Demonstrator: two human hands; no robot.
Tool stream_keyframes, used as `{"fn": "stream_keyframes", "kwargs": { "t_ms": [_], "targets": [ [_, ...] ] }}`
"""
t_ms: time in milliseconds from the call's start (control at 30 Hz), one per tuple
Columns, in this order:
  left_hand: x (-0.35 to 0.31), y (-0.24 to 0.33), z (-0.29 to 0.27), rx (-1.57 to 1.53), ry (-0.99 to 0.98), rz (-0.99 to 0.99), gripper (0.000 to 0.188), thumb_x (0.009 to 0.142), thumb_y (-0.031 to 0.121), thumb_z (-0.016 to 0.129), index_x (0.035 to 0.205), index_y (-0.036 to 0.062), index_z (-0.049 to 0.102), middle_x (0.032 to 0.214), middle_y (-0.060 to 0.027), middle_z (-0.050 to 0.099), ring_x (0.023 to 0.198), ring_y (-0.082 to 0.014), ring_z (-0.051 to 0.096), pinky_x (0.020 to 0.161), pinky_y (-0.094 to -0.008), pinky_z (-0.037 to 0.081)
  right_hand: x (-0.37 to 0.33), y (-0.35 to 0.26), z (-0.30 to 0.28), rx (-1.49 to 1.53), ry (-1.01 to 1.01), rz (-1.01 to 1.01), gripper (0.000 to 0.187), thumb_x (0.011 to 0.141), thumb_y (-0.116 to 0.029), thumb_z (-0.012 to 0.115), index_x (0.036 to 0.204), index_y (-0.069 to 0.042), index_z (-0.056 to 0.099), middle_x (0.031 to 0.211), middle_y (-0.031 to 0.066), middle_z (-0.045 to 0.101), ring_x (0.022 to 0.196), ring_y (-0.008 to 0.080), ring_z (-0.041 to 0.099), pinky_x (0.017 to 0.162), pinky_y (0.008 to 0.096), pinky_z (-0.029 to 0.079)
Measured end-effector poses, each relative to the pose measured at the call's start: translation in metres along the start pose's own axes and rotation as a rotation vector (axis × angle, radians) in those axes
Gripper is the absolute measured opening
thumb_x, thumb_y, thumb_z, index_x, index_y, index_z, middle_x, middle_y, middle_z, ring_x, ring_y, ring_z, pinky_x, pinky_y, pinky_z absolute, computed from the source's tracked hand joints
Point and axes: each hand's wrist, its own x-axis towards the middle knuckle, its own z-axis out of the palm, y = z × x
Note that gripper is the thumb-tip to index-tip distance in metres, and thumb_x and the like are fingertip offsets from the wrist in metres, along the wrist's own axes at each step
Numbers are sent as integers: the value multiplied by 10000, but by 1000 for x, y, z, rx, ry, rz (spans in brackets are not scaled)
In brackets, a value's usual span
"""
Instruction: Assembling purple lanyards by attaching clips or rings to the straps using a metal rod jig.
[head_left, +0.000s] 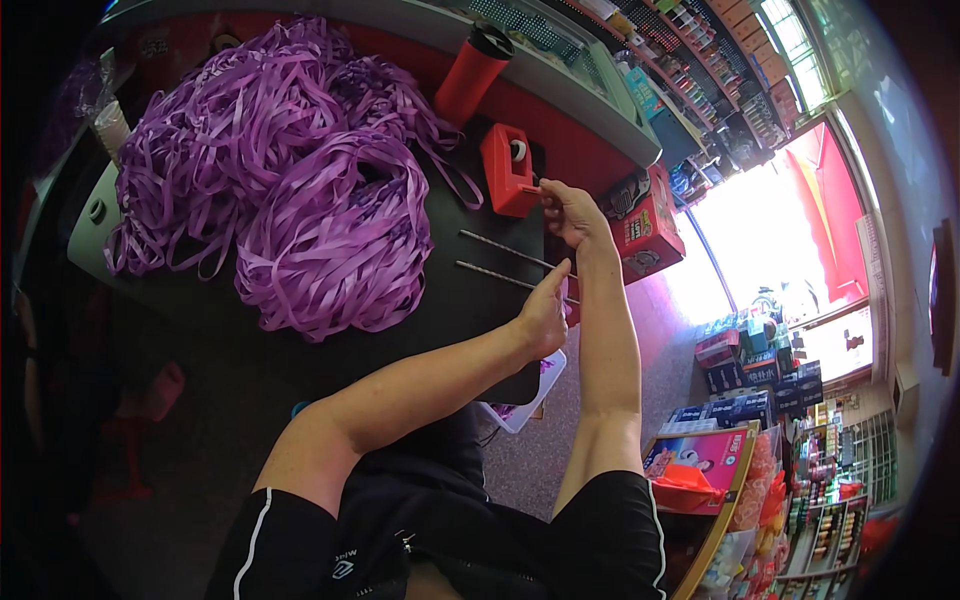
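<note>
Seen from above, a person sat or stood at a dark worktop (465, 335) with both bare arms stretched forward and to the right. The right hand (572, 212) was at the red tape dispenser (508, 172), which stood near the worktop's far right part. Its fingers were curled in, thumb and forefinger close together at the dispenser's near end; whether they had hold of any tape could not be told.

The left hand (545, 315) was lower, beside two thin metal rods (490, 272) lying roughly side by side, their right ends running behind it. One digit pointed up and away; the others were hidden, so how far they were open, and whether they held anything, could not be told.

A great heap of purple ribbon (330, 215) covered the worktop's left side, apart from both hands. Beyond the ribbon and dispenser stood a red tumbler (472, 80) with a black lid.

The step in hand seemed to be taking tape; the next move probably called for a firm pull with the right fingers while the left hand stayed by the rods.
</note>
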Motion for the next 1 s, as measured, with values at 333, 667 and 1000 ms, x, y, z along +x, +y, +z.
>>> {"fn": "stream_keyframes", "kwargs": {
  "t_ms": [333,667,1000],
  "targets": [
    [7,-4,-9,-121,-100,27,432,1002,393,321,1353,155,407,1269,-13,529,1176,-183,502,992,-387,382,-2,20,3,35,27,-51,154,778,-313,686,754,-165,650,652,-90,504,545,40,384,487,221,246],
    [1,2,-4,-186,-133,16,430,1006,395,318,1328,124,407,1248,-55,528,1165,-210,516,1031,-406,385,-6,29,11,11,75,-79,175,773,-339,693,784,-171,643,692,-86,526,576,42,400,527,227,263],
    [9,-3,-8,-242,-91,34,410,1008,391,319,1270,107,454,1169,-61,571,1091,-209,560,988,-382,424,-3,32,14,10,99,-43,163,753,-336,712,773,-188,649,716,-93,556,586,46,398,569,241,267]
  ]
}}
